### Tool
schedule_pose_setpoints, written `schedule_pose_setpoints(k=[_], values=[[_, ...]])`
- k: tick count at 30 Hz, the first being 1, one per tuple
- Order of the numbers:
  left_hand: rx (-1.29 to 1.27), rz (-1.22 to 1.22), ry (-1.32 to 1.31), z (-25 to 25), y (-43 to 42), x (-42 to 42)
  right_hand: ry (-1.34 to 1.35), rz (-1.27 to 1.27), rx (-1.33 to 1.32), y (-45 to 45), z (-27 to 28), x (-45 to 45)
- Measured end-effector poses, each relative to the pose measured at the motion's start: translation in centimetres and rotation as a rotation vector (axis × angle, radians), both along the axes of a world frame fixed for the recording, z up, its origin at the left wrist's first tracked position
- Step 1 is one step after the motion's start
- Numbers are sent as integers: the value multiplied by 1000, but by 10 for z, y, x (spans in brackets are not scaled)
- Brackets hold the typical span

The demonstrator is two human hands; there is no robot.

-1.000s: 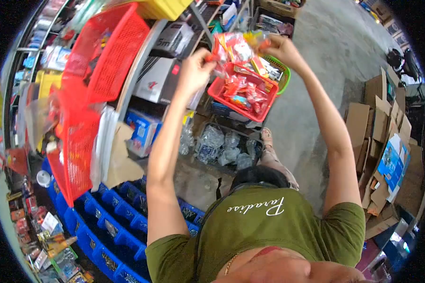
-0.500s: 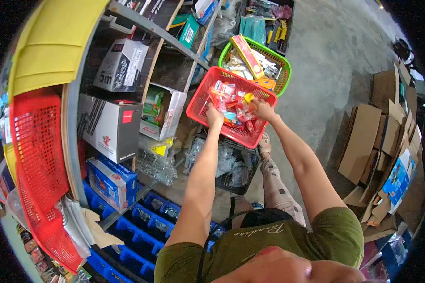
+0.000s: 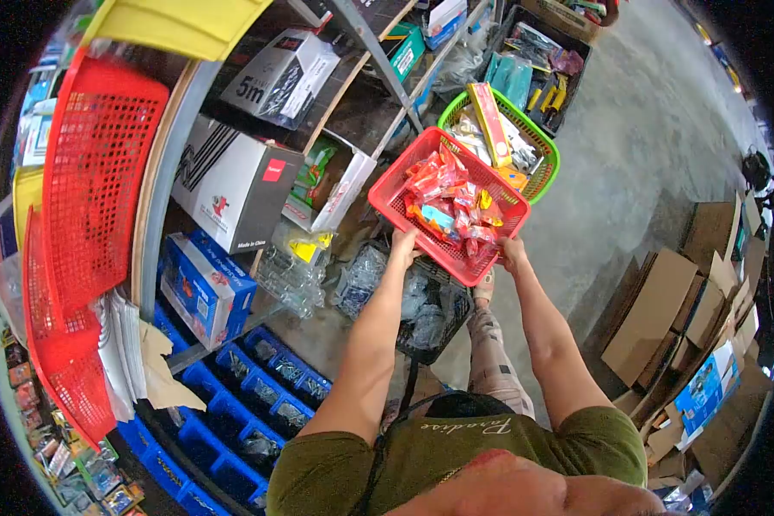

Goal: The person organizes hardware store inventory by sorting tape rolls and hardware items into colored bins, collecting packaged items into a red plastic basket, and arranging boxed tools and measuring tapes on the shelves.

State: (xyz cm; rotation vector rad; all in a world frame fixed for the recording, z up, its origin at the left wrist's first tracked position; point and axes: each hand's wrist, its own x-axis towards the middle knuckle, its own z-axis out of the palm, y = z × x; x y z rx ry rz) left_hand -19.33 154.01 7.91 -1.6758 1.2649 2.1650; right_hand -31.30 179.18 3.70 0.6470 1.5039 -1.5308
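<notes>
Holding the red basket (image 3: 437,258) seems the step in hand; the next move seems to call for an even grip, lest its packets (image 3: 469,209) spill; it sits upper centre, by the green basket (image 3: 548,175); both arms reach up the frame, left hand (image 3: 405,247) gripping its lower-left edge, right hand (image 3: 513,253) its lower-right; some fingers are hidden.

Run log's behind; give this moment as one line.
left hand: holding red basket; right hand: holding same; packets: inside basket

hands (image 3: 405,248) gripping red basket (image 3: 447,256) | packets (image 3: 452,196) inside | green basket (image 3: 543,179) beyond
</notes>
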Motion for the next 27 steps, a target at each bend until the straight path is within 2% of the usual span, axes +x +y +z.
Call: schedule_pose_setpoints(k=[2,5,6,7,8,9,11,13,15,17,19,21,23,25,27], values=[[50,12,144,-7,3,12,49,-75,-20,5,21,15],[-15,69,272,34,35,40,125,-172,-9,29,72,41],[-32,54,356,52,49,50,150,-186,-38,40,101,53],[-53,39,443,68,65,61,234,-127,-74,63,107,63],[-36,-9,443,82,79,71,309,-201,-123,75,131,75],[-131,-71,480,65,95,83,287,-224,-62,96,151,85],[-64,-266,360,150,115,86,352,-202,-18,130,211,99],[-72,-288,456,192,135,86,432,-128,54,160,271,111],[41,-356,504,283,137,86,578,-155,68,173,334,122],[36,-423,591,307,133,87,732,-125,99,172,396,132],[-17,-367,703,369,126,90,851,-127,95,167,448,138],[-337,-355,938,384,108,79,990,-111,-41,156,489,137],[-285,-396,980,458,77,89,1105,-137,-166,125,538,142],[-627,-281,1284,521,51,100,1163,-111,-243,102,575,138],[-643,-261,1405,578,26,121,1150,-35,-352,81,608,130]])
